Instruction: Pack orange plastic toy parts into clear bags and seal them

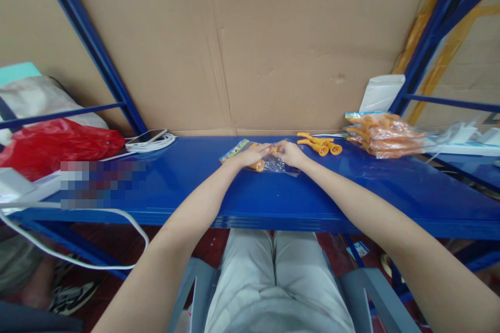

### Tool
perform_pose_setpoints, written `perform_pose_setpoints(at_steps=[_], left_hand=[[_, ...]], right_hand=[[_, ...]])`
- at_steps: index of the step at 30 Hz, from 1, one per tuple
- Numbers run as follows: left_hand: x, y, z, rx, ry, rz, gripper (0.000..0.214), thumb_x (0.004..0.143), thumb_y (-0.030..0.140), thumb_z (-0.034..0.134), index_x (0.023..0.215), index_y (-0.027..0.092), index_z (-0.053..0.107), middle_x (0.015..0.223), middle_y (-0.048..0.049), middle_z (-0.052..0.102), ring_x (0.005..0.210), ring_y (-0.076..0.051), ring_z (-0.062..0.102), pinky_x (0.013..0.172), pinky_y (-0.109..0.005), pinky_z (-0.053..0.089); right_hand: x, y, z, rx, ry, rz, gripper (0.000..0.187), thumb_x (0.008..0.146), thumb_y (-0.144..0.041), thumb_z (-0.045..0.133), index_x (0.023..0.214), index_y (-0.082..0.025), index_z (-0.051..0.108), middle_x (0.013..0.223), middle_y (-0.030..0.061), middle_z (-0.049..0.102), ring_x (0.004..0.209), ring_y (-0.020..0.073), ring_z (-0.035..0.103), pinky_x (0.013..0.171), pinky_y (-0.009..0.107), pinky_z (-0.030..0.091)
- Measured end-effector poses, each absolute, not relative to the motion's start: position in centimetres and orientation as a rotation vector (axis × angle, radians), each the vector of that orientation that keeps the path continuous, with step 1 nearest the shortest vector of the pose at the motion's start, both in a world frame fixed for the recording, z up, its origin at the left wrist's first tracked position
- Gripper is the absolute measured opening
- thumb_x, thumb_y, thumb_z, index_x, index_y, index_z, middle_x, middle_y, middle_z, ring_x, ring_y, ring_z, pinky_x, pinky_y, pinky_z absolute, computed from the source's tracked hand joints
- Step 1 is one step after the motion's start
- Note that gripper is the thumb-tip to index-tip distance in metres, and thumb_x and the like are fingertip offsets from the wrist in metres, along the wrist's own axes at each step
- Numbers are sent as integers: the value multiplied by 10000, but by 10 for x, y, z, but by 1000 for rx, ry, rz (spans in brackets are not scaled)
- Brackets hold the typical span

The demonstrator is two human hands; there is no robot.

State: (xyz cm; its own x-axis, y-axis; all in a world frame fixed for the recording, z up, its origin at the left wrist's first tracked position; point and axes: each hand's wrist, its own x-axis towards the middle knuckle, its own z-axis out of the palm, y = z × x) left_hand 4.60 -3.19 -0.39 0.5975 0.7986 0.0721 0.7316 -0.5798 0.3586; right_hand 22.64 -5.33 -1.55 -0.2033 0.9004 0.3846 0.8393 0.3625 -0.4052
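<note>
Both my hands meet at the middle of a blue metal shelf (195, 182). My left hand (253, 155) and my right hand (289, 153) are closed on a clear plastic bag (278, 165) with a colourful header card (233, 151). Orange trumpet-shaped toys (258, 166) lie inside the bag under my fingers. A few loose orange toys (320, 144) lie just right of my right hand.
A pile of filled bags (380, 134) sits at the right, with a white packet (382, 92) behind it. A phone and a coiled white cable (150, 141) lie at the left, next to a red plastic bag (54, 144). Cardboard backs the shelf.
</note>
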Motion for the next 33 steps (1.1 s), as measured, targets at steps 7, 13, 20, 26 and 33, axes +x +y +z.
perform_pose_setpoints(at_steps=[7,13,20,26,33], left_hand=[[49,-31,-4,2533,1286,311,651,948,485,190,1477,121,301,1554,-78,246,1439,-156,223,1168,-288,136],[48,-34,-2,2534,1300,302,645,936,489,211,1474,148,308,1554,-63,241,1444,-162,206,1167,-302,134],[50,-34,-2,2509,1323,342,629,922,443,232,1465,138,322,1549,-62,246,1440,-165,215,1167,-302,138],[48,-32,-3,2488,1330,354,631,918,450,236,1464,147,327,1552,-54,241,1446,-167,194,1170,-303,127],[49,-28,-5,2477,1340,363,629,914,445,243,1465,152,324,1551,-49,244,1445,-168,194,1170,-309,137]], right_hand=[[227,-55,-18,-1439,-2046,222,253,831,-156,594,1082,-131,573,1029,119,683,945,207,653,833,312,482],[226,-53,-22,-1393,-2002,256,192,815,-143,602,1005,-149,583,1002,111,693,954,211,663,858,349,500],[229,-55,-19,-1306,-2177,205,237,804,-97,568,996,-183,676,1105,89,704,1057,223,646,946,375,477],[230,-57,-15,-1350,-2266,219,365,822,-122,558,1159,-219,661,1226,65,660,1149,234,608,1011,393,444],[231,-52,-15,-1197,-2273,335,394,793,-50,537,1124,-203,686,1198,57,675,1120,207,624,1015,382,446]])
